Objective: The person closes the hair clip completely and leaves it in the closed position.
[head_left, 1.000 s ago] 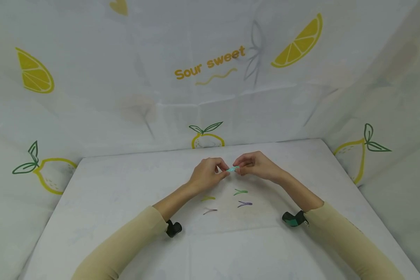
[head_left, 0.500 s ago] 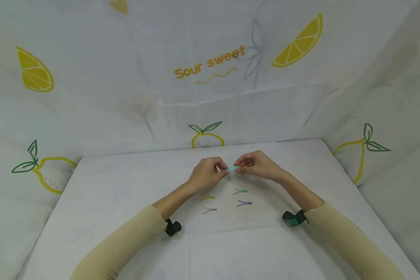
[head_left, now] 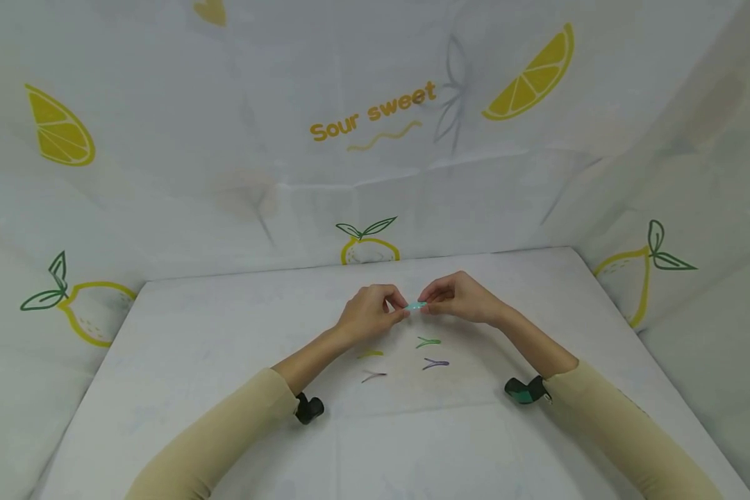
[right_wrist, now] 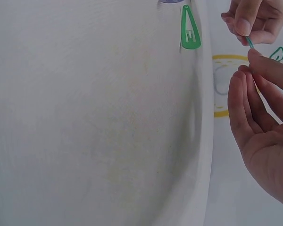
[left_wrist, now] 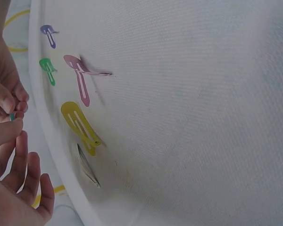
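Note:
A small teal snap hair clip [head_left: 415, 305] spans the gap between both hands, over the far half of the table. My left hand [head_left: 370, 309] pinches its left end with thumb and forefinger; the other fingers spread out loosely in the left wrist view. At the opposite end, my right hand [head_left: 461, 298] pinches it between thumb and fingertips. Fingers hide most of the clip in both wrist views. Nearer me lie a green hair clip [head_left: 428, 342], a purple one [head_left: 436, 363], a yellow one [head_left: 371, 354] and a pink one [head_left: 373, 376] with its two parts splayed apart.
In the left wrist view a thin, dark-edged clip [left_wrist: 88, 167] stands on its side beside the yellow one. A white cloth covers the table [head_left: 225, 333]. Behind rises a white curtain [head_left: 275, 104] printed with lemons. Black wrist cameras [head_left: 309, 408] hang near both sleeves.
Both hands stay nearly in place, dipping very slightly with the teal clip, which turns a little between the fingertips. The clips on the table have not moved.

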`<state>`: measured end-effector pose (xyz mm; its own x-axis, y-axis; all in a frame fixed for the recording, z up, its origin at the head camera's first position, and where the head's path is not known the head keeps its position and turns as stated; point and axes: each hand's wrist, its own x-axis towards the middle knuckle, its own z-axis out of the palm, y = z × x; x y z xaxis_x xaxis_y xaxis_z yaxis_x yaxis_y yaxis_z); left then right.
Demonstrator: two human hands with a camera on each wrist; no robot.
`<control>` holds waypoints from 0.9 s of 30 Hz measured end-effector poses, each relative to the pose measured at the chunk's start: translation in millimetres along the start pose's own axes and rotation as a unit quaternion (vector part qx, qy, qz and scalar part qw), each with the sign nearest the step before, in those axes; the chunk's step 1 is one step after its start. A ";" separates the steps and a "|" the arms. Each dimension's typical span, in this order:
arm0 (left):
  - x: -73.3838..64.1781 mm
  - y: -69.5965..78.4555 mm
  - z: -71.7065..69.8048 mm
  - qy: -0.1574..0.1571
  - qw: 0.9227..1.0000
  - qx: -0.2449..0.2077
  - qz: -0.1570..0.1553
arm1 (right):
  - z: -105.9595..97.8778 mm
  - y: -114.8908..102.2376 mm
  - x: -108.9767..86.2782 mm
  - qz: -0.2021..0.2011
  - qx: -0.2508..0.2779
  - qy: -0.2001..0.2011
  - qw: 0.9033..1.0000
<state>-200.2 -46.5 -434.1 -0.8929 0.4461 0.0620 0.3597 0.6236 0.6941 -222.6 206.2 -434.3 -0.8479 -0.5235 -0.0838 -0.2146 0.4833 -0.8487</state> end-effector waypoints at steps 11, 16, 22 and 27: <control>-2.0 0.6 1.3 -0.016 1.000 0.005 -0.007 | -0.5 -0.4 -1.0 -0.014 -0.009 -0.022 1.000; -2.4 -0.5 3.0 -0.022 1.000 0.012 -0.012 | 0.4 0.5 -0.2 -0.013 -0.008 -0.033 0.999; -3.5 -1.7 4.6 -0.031 0.999 0.019 -0.012 | 2.7 -0.2 -1.6 -0.011 -0.010 -0.039 0.999; -5.4 -2.6 5.5 -0.038 0.999 0.029 -0.006 | 3.9 0.1 -2.5 -0.008 -0.022 -0.043 0.999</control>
<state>-194.8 -46.9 -440.2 -0.8753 0.4836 -0.0024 0.3652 0.6643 0.6522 -218.7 204.7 -436.2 -0.8003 -0.5882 -0.1168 -0.2496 0.5039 -0.8269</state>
